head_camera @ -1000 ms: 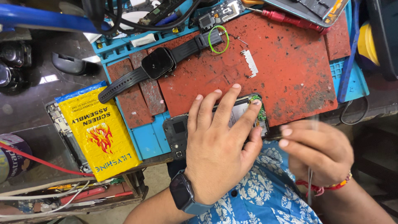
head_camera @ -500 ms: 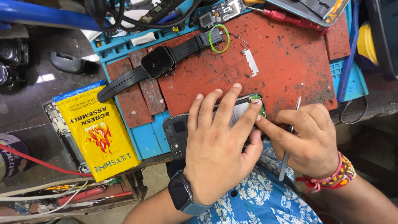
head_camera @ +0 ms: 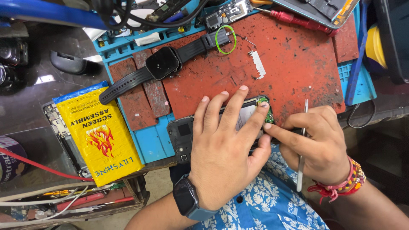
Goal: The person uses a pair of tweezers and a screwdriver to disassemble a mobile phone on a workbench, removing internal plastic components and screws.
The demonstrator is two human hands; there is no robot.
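A: Left hand (head_camera: 223, 153)?
B: Fingers spread, pressed flat on the opened phone (head_camera: 184, 135) beneath them.
A: Right hand (head_camera: 317, 145)?
B: Fingers curled, pinching tweezers (head_camera: 301, 149); forefinger touched the phone's green board (head_camera: 267, 111).
A: Beyond the fingertips?
B: Red mat (head_camera: 294, 64), black watch (head_camera: 164, 66), green ring (head_camera: 225, 39). Yellow packet (head_camera: 100, 134) lay well left.

A single head-worn camera looks almost straight down, from close above, on the red work mat (head_camera: 294, 72) at a cluttered bench. The person's own lap fills the bottom edge; no second view shares the scene
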